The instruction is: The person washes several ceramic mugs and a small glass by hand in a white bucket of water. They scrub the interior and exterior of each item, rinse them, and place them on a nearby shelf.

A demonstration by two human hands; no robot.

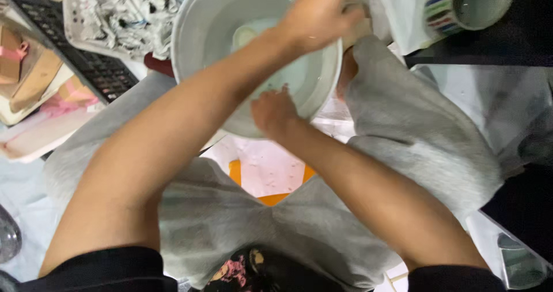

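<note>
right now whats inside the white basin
The white basin holds water and a pale object. The left hand grips the far rim; the forearm hides part of the inside.

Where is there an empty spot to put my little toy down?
A small bare patch of orange-and-white seat shows between the grey-clad legs, below the white basin. Elsewhere is crowded: both hands work at the basin, shredded paper upper left, striped mug upper right.

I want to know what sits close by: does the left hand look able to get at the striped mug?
Probably yes: the left hand grips the white bowl's far rim, and the striped mug stands just beyond, nothing between.
</note>
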